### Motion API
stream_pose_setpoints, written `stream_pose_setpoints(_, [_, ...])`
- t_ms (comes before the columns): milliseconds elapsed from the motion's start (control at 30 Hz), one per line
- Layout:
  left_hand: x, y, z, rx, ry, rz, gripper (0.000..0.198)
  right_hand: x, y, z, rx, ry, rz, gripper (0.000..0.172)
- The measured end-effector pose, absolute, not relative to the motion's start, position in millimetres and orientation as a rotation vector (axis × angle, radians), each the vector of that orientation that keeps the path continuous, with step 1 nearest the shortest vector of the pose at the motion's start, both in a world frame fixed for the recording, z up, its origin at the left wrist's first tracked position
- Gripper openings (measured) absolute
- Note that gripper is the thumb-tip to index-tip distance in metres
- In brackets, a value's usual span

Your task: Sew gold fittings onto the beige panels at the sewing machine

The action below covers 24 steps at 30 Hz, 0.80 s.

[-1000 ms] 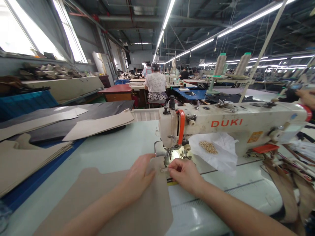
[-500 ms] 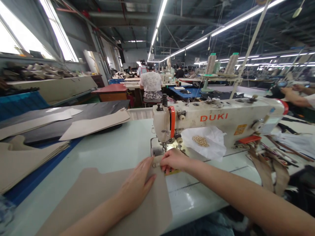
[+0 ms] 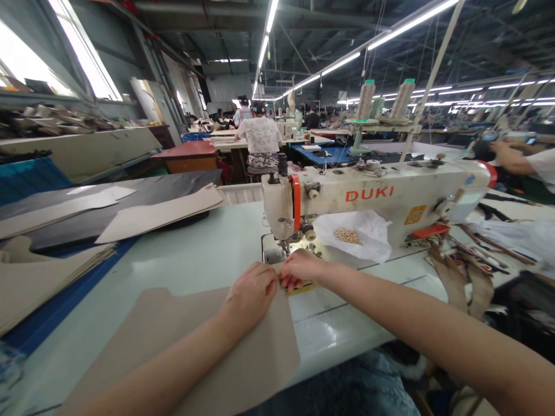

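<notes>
A large flat beige fabric panel [image 3: 182,318] lies on the table, its upper right corner by the sewing machine's presser foot. Curled over this corner, my left hand [image 3: 254,292] has its thumb and fingertips pinched together; what is between them is mostly hidden. My right hand [image 3: 303,268] is closed on a short beige strap [image 3: 277,267] at the corner, close below the needle area. The fingertips of both hands nearly meet. The white sewing machine [image 3: 368,193] stands just beyond them, its lamp lit.
Small gold-coloured metal pieces [image 3: 347,236] lie on a white cloth [image 3: 373,245] against the machine. Stacked beige panels [image 3: 56,283] are at left. Brown straps [image 3: 455,283] hang at right. Thread cones [image 3: 366,99] stand behind. Co-workers sit ahead and at far right.
My left hand has gone from lying flat on the panel to pinching beside my right fingertips. The small metal fitting on the strap is now covered. The view has shifted slightly.
</notes>
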State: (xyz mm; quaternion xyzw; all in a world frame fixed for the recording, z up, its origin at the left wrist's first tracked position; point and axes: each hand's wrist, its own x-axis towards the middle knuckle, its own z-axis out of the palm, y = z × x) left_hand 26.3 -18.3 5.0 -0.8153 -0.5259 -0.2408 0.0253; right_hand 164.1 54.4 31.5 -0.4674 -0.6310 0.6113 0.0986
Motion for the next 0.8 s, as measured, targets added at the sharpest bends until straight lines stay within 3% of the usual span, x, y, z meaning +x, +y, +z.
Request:
stream_pose_setpoints(533, [26.9,-16.9,-1.3,-2.387,-1.633,-0.957,0.017,162.2,59.4,29.6,-1.433,-1.975,1.783,0.013])
stream_pose_setpoints(800, [28.2,-17.1,-0.3,-2.378,-1.662,-0.910,0.016,161.6,58.7,32.4,-1.435,-2.132,1.689,0.022])
